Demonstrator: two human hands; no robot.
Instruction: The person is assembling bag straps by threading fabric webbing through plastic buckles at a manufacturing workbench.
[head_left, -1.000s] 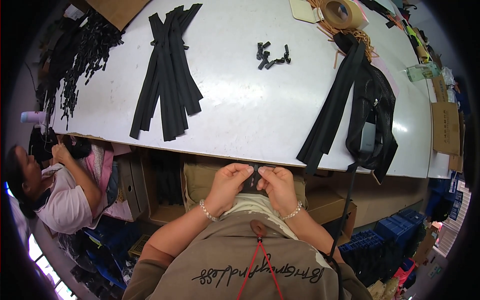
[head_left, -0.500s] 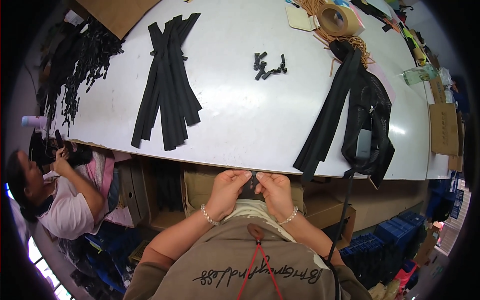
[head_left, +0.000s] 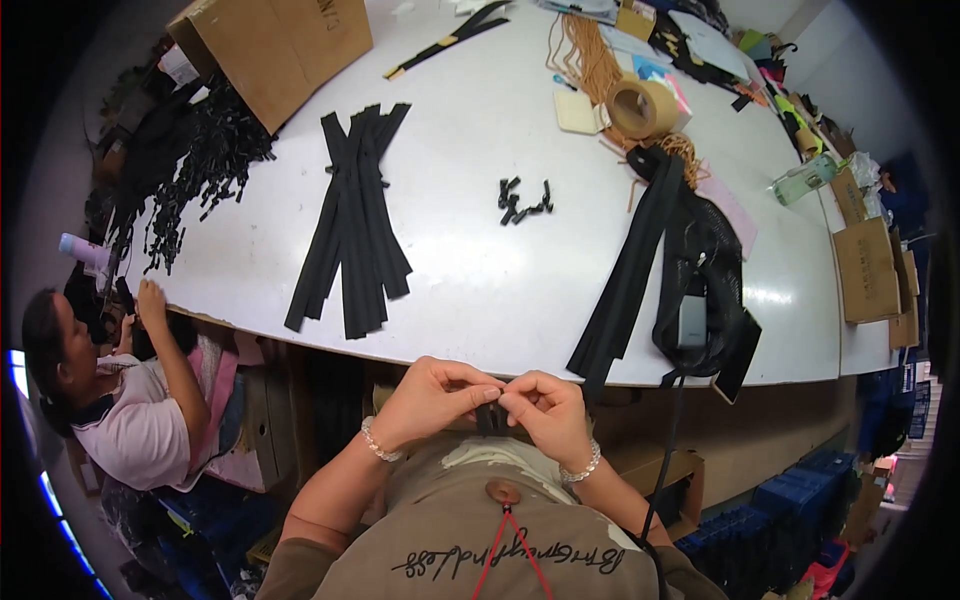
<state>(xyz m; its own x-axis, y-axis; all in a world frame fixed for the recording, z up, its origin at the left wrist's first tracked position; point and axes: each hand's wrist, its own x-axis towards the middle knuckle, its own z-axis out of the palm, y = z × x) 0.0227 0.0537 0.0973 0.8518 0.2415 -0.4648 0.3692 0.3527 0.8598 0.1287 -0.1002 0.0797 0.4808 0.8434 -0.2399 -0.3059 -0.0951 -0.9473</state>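
My left hand [head_left: 432, 400] and my right hand [head_left: 552, 412] meet just in front of the table's near edge, fingertips pinched together. Between them hangs the end of a black zipper strip [head_left: 490, 418], whose upper end is hidden by the fingers. On the white table [head_left: 470, 300], a crossed bundle of black zipper strips [head_left: 355, 235] lies to the left. Another bundle of long black strips [head_left: 625, 290] reaches the near edge on the right. Several small black zipper pulls [head_left: 515, 215] lie loose in the middle.
A large pile of black corded pulls [head_left: 205, 160] lies beside a cardboard box [head_left: 285, 50] at far left. At right are a black bag [head_left: 690, 250] with a grey device [head_left: 692, 320], a tape roll [head_left: 640, 108] and a bottle [head_left: 805, 180]. A co-worker [head_left: 140, 420] sits at left.
My hands have come closer together, nearly touching, still pinching the strip. The view has tilted, so more of the table's far side shows. The co-worker's hand has risen.
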